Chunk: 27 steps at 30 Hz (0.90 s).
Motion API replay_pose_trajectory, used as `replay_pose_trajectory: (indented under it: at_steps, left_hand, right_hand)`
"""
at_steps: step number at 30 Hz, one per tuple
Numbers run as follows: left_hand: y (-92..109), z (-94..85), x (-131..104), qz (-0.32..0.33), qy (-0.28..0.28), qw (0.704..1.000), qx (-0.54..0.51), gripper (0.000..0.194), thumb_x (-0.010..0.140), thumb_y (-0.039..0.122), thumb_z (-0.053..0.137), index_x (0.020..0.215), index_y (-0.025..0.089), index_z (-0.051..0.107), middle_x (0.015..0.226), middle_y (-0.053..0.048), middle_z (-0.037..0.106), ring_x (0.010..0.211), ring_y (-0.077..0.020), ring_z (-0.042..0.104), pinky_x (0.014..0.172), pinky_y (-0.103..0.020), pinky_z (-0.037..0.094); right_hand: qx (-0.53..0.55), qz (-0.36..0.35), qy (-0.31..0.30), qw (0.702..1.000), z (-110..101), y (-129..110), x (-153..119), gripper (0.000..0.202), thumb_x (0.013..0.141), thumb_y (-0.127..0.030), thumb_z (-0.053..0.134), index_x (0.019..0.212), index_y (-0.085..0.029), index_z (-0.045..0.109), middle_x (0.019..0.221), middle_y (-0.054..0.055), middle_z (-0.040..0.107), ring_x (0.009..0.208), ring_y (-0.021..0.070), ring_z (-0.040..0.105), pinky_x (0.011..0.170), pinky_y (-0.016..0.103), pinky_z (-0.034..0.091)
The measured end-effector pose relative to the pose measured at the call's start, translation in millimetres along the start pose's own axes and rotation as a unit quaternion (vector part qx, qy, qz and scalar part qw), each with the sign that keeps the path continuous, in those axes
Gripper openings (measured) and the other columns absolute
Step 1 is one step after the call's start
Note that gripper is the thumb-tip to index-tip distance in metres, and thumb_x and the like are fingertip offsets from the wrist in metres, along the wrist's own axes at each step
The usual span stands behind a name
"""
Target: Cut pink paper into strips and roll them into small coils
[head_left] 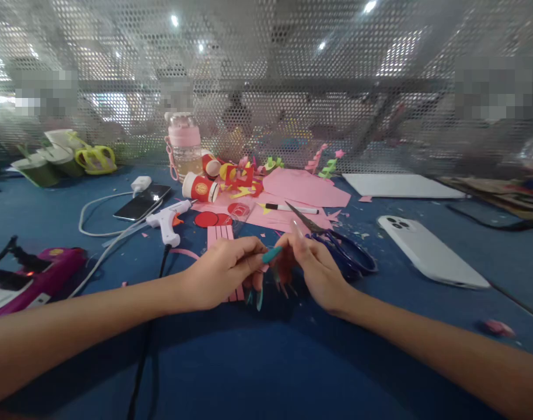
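My left hand (225,271) is closed in a pinch, with a small bit of pink paper showing at its fingertips, near a teal fingernail. Close beside it, my right hand (321,268) has its fingers bent toward the same spot; what they hold, if anything, is hidden. A pink paper strip with dark lines (220,233) lies partly under my left hand. Scissors with dark blue handles (351,256) rest open just beyond my right hand. Behind the hands are pink paper sheets (301,186), a marker (292,208) and red paper circles (206,219).
A white glue gun (166,223), black phone (142,202) and purple power strip (41,277) are on the left. A pink-lidded bottle (184,146) and red cup (200,188) stand or lie behind. At right are a white phone (432,251) and white board (401,185).
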<state>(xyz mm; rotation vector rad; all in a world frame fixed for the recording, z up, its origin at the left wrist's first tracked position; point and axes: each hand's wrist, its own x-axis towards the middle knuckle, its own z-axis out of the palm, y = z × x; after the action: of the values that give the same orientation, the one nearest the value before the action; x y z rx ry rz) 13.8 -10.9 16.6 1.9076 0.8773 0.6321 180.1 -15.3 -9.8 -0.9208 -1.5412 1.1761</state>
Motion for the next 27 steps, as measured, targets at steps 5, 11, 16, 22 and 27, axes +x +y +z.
replay_pose_trajectory:
  at_steps: [5, 11, 16, 22, 27]
  left_hand:
    - [3.3, 6.3, -1.6, 0.033, 0.084, 0.996, 0.025, 0.008, 0.088, 0.020, 0.039, 0.095, 0.018, 0.040, 0.057, 0.005, 0.055, 0.051, -0.0093, 0.053, 0.052, -0.020, 0.043]
    - [9.9, 13.2, -2.4, 0.030, 0.115, 0.991, 0.063, 0.010, 0.088, 0.015, 0.034, 0.098, 0.016, 0.034, 0.059, 0.004, 0.053, 0.055, -0.0116, 0.055, 0.053, -0.022, 0.044]
    - [9.7, 17.6, -2.4, 0.029, 0.124, 0.990, 0.058, 0.012, 0.087, 0.014, 0.034, 0.099, 0.015, 0.036, 0.063, 0.002, 0.054, 0.057, -0.0116, 0.055, 0.054, -0.022, 0.044]
    - [8.2, 12.2, 2.9, -0.012, 0.108, 0.986, -0.126, 0.012, 0.088, 0.023, 0.041, 0.099, 0.019, 0.038, 0.059, 0.004, 0.055, 0.054, -0.0106, 0.058, 0.054, -0.022, 0.048]
    - [-1.4, -8.4, 15.9, -0.102, -0.048, 0.956, -0.272, 0.013, 0.087, 0.029, 0.046, 0.086, 0.018, 0.040, 0.050, 0.002, 0.061, 0.035, -0.0103, 0.055, 0.037, -0.019, 0.044]
  right_hand:
    - [0.006, 0.025, 0.050, 0.998, 11.8, -1.7, -9.5, 0.042, 0.082, -0.057, 0.043, 0.063, -0.020, 0.045, 0.048, -0.004, 0.047, 0.037, 0.0086, 0.043, 0.034, 0.020, 0.034]
    - [-0.036, -0.001, 0.038, 0.999, 22.9, -2.1, -17.1, 0.036, 0.088, -0.048, 0.040, 0.067, -0.020, 0.043, 0.053, -0.005, 0.042, 0.042, 0.0077, 0.037, 0.035, 0.020, 0.029]
    - [-0.039, -0.026, 0.037, 0.998, 25.0, -0.6, -18.6, 0.030, 0.091, -0.041, 0.037, 0.068, -0.021, 0.039, 0.050, -0.008, 0.037, 0.038, 0.0070, 0.034, 0.036, 0.020, 0.030]
    - [-0.114, -0.085, 0.006, 0.990, 15.4, -3.1, -16.0, 0.027, 0.092, -0.033, 0.035, 0.068, -0.021, 0.040, 0.050, -0.006, 0.041, 0.038, 0.0075, 0.039, 0.038, 0.020, 0.033]
    - [-0.123, -0.119, -0.006, 0.985, 6.8, -1.2, -9.1, 0.027, 0.092, -0.032, 0.034, 0.068, -0.022, 0.038, 0.047, -0.007, 0.042, 0.035, 0.0072, 0.039, 0.037, 0.020, 0.033]
